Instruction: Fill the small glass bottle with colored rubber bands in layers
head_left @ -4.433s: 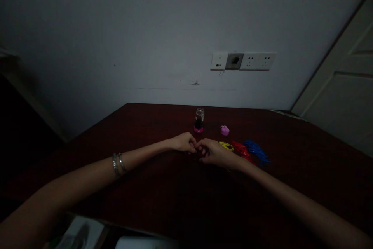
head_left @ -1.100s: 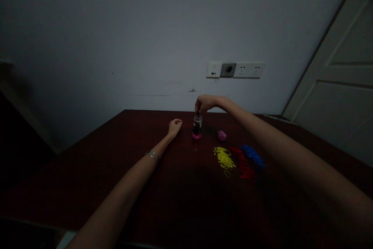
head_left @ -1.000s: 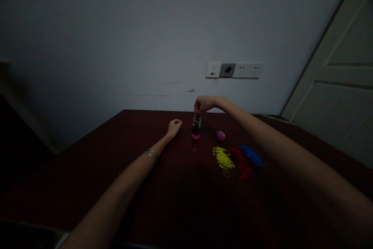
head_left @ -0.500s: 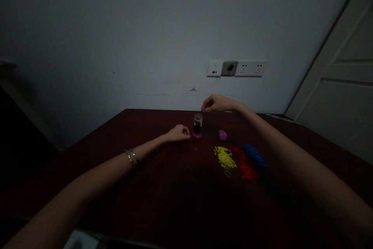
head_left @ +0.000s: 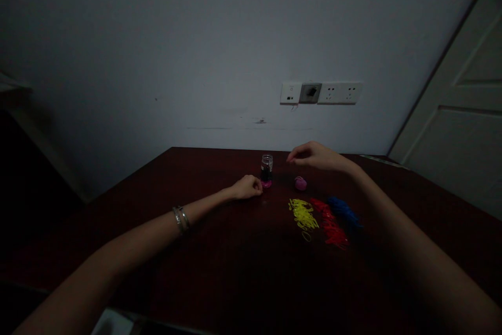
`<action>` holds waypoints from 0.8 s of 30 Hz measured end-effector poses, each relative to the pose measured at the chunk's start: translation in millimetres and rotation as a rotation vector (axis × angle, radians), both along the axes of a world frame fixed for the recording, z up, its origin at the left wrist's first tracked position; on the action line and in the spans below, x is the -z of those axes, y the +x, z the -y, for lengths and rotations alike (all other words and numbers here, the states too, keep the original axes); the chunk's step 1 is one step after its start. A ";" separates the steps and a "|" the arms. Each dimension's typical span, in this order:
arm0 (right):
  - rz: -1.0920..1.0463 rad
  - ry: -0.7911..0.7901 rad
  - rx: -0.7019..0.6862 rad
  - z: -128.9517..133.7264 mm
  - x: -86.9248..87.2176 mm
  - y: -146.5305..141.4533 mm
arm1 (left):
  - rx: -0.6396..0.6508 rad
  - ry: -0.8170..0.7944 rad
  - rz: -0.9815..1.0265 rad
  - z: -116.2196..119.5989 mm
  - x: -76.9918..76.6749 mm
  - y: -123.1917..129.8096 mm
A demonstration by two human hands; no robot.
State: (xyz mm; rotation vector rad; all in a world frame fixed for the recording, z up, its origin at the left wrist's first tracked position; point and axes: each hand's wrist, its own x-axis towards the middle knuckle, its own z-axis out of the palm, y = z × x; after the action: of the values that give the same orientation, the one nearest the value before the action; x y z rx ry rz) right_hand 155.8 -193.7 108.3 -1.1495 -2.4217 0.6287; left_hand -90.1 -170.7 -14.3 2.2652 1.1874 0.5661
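A small clear glass jar (head_left: 267, 161) stands upright and uncapped on the dark red table, dark inside and bright pink at its base. My left hand (head_left: 247, 187) rests on the tabletop just left of the jar, fingers curled closed near its base; what they hold, if anything, is hidden. Right of the jar and above the table, my right hand (head_left: 316, 157) is loosely bent, a gap showing between thumb and fingers and no object visible in it. Below it sits a small pinkish-purple ball-like thing (head_left: 300, 184). Nearer me lie piles of yellow rubber bands (head_left: 304, 215), red bands (head_left: 331, 225) and blue bands (head_left: 344, 211).
The dark red table (head_left: 219, 262) meets a pale wall (head_left: 219, 53) at its back edge. Sockets and switches (head_left: 339, 93) line the wall above it. A white panelled door (head_left: 466, 115) is at the right. A whitish object (head_left: 113, 323) shows at the bottom edge.
My right hand has moved right and down, away from above the jar mouth, and its fingers have loosened. My left hand has shifted slightly right, closer to the jar base.
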 end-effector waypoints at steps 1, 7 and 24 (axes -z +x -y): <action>-0.006 0.002 0.007 0.9 -0.8 2.8 | 0.002 -0.010 0.013 -0.8 -8.8 -2.7; -0.026 0.000 0.058 4.6 -1.3 17.1 | -0.089 0.091 0.086 -15.9 -80.3 -16.0; 0.043 -0.110 0.079 3.5 8.7 33.7 | 0.046 0.107 0.101 -41.1 -120.2 20.6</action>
State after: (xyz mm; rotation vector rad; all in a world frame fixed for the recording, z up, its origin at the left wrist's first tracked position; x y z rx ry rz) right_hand 189.5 -197.2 99.7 -1.3085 -2.3896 0.7270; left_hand -69.4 -129.6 106.0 2.3165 1.0772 0.7326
